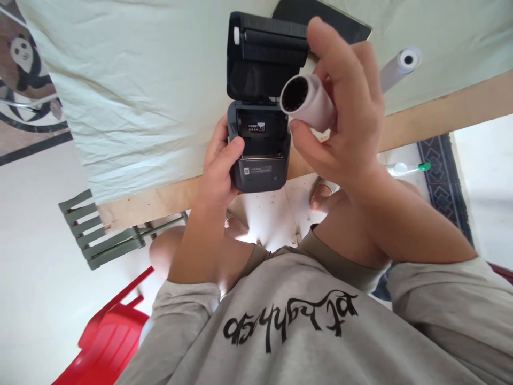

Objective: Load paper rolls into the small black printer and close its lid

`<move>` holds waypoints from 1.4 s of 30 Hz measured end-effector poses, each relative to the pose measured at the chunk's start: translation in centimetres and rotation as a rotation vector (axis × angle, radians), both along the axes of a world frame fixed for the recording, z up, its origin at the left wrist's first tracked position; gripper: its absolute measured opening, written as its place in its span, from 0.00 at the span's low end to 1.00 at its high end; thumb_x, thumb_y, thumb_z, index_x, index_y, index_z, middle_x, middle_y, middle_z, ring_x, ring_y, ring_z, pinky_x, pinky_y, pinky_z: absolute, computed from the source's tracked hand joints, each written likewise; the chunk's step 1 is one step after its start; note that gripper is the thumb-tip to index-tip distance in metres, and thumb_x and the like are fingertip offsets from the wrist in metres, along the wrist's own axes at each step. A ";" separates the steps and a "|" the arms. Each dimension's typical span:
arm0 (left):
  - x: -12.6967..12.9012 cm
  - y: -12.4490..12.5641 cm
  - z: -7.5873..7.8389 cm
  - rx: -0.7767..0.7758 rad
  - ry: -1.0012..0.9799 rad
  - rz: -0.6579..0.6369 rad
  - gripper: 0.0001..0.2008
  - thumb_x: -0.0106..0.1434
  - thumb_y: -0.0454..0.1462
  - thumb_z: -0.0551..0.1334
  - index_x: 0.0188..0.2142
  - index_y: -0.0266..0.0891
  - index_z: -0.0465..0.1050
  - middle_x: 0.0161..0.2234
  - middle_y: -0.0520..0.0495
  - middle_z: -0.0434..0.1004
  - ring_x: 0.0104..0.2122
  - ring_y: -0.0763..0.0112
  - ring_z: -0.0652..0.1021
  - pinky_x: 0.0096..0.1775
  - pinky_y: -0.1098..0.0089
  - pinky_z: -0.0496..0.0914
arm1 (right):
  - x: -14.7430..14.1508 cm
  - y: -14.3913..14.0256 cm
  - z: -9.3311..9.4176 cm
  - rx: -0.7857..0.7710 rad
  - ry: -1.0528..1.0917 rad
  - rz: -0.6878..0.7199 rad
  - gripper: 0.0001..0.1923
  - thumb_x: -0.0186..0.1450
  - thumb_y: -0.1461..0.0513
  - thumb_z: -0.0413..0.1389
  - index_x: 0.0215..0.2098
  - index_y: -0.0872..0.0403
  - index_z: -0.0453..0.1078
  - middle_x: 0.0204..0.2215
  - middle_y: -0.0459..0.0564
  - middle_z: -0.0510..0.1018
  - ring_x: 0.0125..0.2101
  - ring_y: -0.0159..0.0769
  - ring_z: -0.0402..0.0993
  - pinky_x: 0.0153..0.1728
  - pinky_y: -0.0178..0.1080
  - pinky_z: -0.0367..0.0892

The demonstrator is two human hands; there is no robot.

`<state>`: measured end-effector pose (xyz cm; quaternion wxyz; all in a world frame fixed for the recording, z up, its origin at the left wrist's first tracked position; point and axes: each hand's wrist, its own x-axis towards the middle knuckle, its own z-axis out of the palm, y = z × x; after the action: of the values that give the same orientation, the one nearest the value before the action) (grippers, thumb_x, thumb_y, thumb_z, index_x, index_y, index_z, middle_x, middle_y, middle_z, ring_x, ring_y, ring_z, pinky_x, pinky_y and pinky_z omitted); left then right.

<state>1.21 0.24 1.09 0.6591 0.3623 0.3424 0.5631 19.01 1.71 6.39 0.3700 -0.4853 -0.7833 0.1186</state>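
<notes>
A dark label printer (260, 176) with its lid (268, 69) swung up sits in my left hand (222, 160), whose thumb presses on the near left rim of its paper bay. Printed marks and a small label show inside the bay, which has no roll in it. My right hand (348, 107) is closed around a white paper roll (320, 109), its dark hollow core facing left. That roll is just right of the bay, tilted; the right index finger reaches up beside the lid's right edge. Beyond the right wrist lies another white roll (395, 69) on the cloth.
A pale green cloth (152, 96) covers the table, with a bare wooden edge (148, 211) along the front. A black flat object (344, 24) lies behind the printer. Below are a red plastic chair (116, 342), a green slatted stool (96, 230) and a clear bottle with a green cap (409, 168).
</notes>
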 end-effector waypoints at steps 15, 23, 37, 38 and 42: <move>-0.3 0.0 -0.1 0.049 0.043 -0.013 0.15 0.60 0.41 0.60 0.47 0.42 0.67 0.44 0.48 0.73 0.54 0.59 0.70 0.52 0.64 0.69 | -2.0 0.5 -1.7 0.143 0.014 0.124 0.04 0.62 0.65 0.51 0.34 0.50 0.59 0.40 0.42 0.77 0.43 0.31 0.74 0.37 0.36 0.70; -0.4 0.0 -0.2 0.037 0.070 -0.018 0.17 0.59 0.43 0.60 0.48 0.44 0.66 0.43 0.48 0.73 0.54 0.59 0.71 0.51 0.64 0.70 | -1.4 0.9 -2.3 0.122 -0.026 0.155 0.05 0.61 0.66 0.51 0.31 0.49 0.59 0.42 0.41 0.77 0.43 0.33 0.74 0.41 0.40 0.70; -0.9 0.5 -1.4 0.144 0.138 -0.047 0.24 0.52 0.47 0.65 0.47 0.48 0.65 0.42 0.48 0.72 0.48 0.58 0.73 0.44 0.63 0.70 | -0.7 -0.3 -1.9 0.247 -0.139 0.427 0.03 0.59 0.61 0.54 0.28 0.51 0.63 0.31 0.43 0.74 0.34 0.35 0.69 0.33 0.43 0.62; -1.0 0.6 -1.8 0.144 0.161 -0.045 0.26 0.50 0.44 0.67 0.48 0.48 0.65 0.43 0.48 0.72 0.47 0.58 0.73 0.44 0.63 0.70 | -0.5 -0.2 -1.9 0.246 -0.104 0.439 0.04 0.59 0.60 0.54 0.29 0.51 0.64 0.30 0.43 0.74 0.34 0.35 0.69 0.33 0.43 0.62; -1.3 0.9 -2.8 0.191 0.204 -0.045 0.36 0.41 0.42 0.72 0.51 0.48 0.63 0.46 0.47 0.71 0.46 0.57 0.74 0.43 0.62 0.70 | 0.3 0.4 -2.0 0.259 0.261 0.218 0.10 0.58 0.59 0.53 0.39 0.51 0.64 0.35 0.45 0.71 0.38 0.34 0.68 0.39 0.41 0.64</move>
<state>-0.04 1.16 -1.67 0.5957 0.4864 0.3443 0.5385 19.32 2.15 4.41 0.5126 -0.3267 -0.7852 0.1183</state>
